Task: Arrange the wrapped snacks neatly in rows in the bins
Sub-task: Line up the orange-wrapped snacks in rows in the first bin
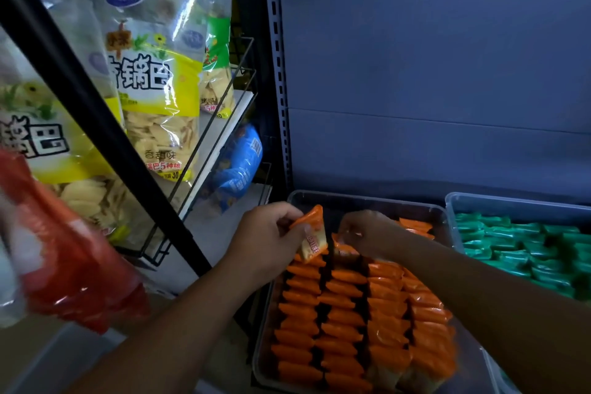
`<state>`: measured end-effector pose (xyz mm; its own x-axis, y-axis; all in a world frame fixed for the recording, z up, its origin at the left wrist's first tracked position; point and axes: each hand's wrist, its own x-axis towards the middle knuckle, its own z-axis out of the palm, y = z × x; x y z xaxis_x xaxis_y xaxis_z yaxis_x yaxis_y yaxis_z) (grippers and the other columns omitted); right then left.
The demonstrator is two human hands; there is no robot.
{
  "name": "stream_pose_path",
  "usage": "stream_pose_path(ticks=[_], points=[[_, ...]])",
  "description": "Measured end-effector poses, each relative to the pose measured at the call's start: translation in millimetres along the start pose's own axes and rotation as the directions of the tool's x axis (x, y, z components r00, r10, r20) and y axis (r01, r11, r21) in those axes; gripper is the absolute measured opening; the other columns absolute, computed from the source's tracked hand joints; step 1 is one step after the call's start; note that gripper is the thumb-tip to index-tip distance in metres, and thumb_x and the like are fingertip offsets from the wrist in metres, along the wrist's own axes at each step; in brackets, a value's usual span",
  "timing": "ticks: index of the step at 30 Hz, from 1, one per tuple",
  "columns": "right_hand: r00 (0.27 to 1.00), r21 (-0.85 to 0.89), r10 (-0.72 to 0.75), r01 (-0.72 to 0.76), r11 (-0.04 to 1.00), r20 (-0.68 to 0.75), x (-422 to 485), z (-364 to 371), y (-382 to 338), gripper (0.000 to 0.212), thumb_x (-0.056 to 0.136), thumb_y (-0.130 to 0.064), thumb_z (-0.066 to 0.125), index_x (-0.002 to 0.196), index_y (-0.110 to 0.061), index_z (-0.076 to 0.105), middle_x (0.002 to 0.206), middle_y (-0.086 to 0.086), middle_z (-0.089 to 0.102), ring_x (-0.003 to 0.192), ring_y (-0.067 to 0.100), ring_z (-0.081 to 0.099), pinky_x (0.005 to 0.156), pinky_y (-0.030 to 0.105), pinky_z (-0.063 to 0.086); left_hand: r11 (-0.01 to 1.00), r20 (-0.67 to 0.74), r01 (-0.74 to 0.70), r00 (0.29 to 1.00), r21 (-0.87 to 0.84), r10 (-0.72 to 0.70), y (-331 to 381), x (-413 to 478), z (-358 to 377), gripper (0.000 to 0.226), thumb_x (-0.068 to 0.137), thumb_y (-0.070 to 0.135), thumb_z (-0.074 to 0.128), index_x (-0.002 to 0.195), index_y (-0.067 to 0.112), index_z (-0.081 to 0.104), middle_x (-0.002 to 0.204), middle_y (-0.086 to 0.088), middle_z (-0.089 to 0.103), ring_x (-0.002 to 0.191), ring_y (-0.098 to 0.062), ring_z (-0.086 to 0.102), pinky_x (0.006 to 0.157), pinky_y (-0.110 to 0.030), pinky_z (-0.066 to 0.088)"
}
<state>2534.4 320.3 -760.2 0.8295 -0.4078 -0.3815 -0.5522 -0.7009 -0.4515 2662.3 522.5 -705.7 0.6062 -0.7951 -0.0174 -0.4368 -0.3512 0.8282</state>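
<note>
A clear plastic bin (361, 198) on the shelf holds several rows of orange wrapped snacks (345, 317). My left hand (265, 233) holds one orange snack pack (311, 235) tilted above the bin's far left corner. My right hand (367, 232) reaches into the back of the middle row and pinches another orange pack (343, 248) there. A few orange packs (415, 225) lie loose at the bin's far right.
A second clear bin (511, 203) to the right holds rows of green wrapped snacks (524, 249). Left of the bins stands a black wire rack (224, 124) with large yellow snack bags (156, 83) and a blue bag (238, 166). A red bag (64, 252) hangs close at lower left.
</note>
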Motion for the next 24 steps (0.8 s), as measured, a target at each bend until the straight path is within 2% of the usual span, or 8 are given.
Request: stream_pose_path(ticks=[5,7,9,11,14,18,22,24], points=[[0.993,-0.077,-0.018,0.027,0.997,0.117,-11,-3,-9,0.023,0.105,-0.034,0.051,0.121,-0.028,0.067,0.123,-0.001,0.065,0.112,0.017,0.061,0.093,0.036,0.054,0.999,-0.009,0.031,0.999,-0.045,-0.031,2,0,-4,0.004,0.094,0.023,0.074,0.096,0.027,0.076,0.088,0.010,0.076,0.083,-0.002,0.072,0.076,-0.028,0.060],[0.996,-0.044,-0.032,0.036,0.998,0.079,-19,-11,-16,0.025,0.105,-0.031,0.052,0.123,-0.027,0.068,0.127,-0.001,0.066,0.117,0.018,0.061,0.097,0.037,0.053,0.997,-0.015,0.031,0.999,-0.072,-0.032,5,-1,-6,0.005,0.093,0.021,0.075,0.096,0.025,0.076,0.088,0.008,0.077,0.084,-0.006,0.073,0.078,-0.033,0.061],[0.999,0.059,-0.049,0.049,0.997,0.001,-30,-24,-28,0.025,0.103,-0.029,0.055,0.122,-0.024,0.070,0.125,-0.002,0.068,0.117,0.015,0.062,0.095,0.027,0.051,0.995,-0.014,0.027,0.999,-0.094,-0.028,11,-6,-8,0.006,0.093,0.020,0.075,0.095,0.025,0.075,0.087,0.006,0.077,0.082,-0.009,0.073,0.075,-0.036,0.061],[0.998,0.284,-0.037,0.051,0.957,-0.055,-49,-42,-45,0.024,0.101,-0.021,0.061,0.123,-0.019,0.071,0.122,-0.003,0.070,0.114,0.012,0.064,0.087,0.016,0.050,0.990,-0.002,0.037,0.999,-0.134,-0.038,20,-13,-10,0.007,0.093,0.018,0.075,0.094,0.025,0.075,0.086,0.004,0.077,0.078,-0.012,0.073,0.071,-0.038,0.060],[0.998,0.619,-0.062,0.062,0.783,-0.022,-92,-63,-70,0.020,0.094,-0.013,0.070,0.109,-0.025,0.075,0.108,-0.004,0.076,0.104,0.011,0.070,0.088,0.024,0.057,0.977,0.015,0.048,0.999,-0.208,-0.046,43,-31,-12,0.007,0.094,0.015,0.075,0.094,0.022,0.076,0.086,0.001,0.077,0.079,-0.016,0.074,0.070,-0.041,0.061],[0.993,0.654,-0.088,0.118,0.747,-0.078,-142,-66,-83,0.013,0.095,-0.025,0.072,0.107,-0.026,0.077,0.105,-0.002,0.078,0.104,0.014,0.073,0.094,0.037,0.059,0.948,0.014,0.045,0.999,-0.316,-0.042,73,-66,-12,0.010,0.096,0.017,0.073,0.092,0.026,0.077,0.087,0.003,0.077,0.084,-0.015,0.074,0.081,-0.046,0.063],[0.992,0.712,-0.031,0.109,0.694,-0.122,-172,-63,-84,0.012,0.097,-0.021,0.071,0.105,-0.027,0.077,0.095,-0.005,0.079,0.091,0.012,0.074,0.080,0.029,0.059,0.945,0.007,0.056,0.998,-0.322,-0.056,88,-83,-6,0.014,0.098,0.016,0.068,0.097,0.026,0.078,0.090,0.007,0.078,0.088,-0.012,0.074,0.088,-0.045,0.062],[0.994,0.747,-0.013,0.091,0.658,-0.110,-179,-62,-83,0.014,0.097,-0.025,0.071,0.109,-0.031,0.075,0.098,-0.005,0.079,0.093,0.013,0.075,0.082,0.034,0.061,0.951,-0.025,0.024,0.999,-0.309,-0.033,94,-83,-4,0.013,0.096,0.016,0.071,0.097,0.025,0.080,0.089,0.009,0.078,0.087,-0.007,0.074,0.086,-0.040,0.062]])
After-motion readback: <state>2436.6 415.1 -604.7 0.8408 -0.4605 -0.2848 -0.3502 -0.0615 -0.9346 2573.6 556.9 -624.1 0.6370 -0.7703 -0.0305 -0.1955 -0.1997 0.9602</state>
